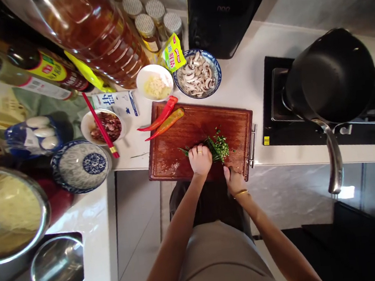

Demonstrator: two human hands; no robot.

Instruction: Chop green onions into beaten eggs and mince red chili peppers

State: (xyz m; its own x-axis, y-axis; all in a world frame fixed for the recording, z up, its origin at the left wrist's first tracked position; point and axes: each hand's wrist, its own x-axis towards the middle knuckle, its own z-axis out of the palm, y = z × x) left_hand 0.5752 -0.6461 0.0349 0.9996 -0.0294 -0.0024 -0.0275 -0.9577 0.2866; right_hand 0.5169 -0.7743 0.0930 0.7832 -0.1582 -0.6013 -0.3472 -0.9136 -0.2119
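Observation:
My left hand (200, 159), with a ring on one finger, is closed over a bunch of scallions (212, 145) and presses it to the wooden cutting board (193, 117). Finely chopped scallion (221, 148) is piled just right of those fingers. My right hand (235, 181), a gold bangle at its wrist, is wrapped round the dark handle of a knife at the board's front edge; the blade can hardly be made out. Across the board's back left corner lie a red chili pepper (162, 114) and an orange-green chili pepper (168, 123).
Behind the board stand a bowl of sliced mushrooms (217, 67) and a bowl of minced garlic (144, 89). Left are a meat bowl (86, 125) with red chopsticks (99, 125), a patterned bowl (80, 166) and a large oil bottle (94, 34). A dark pot (332, 79) occupies the stove at right.

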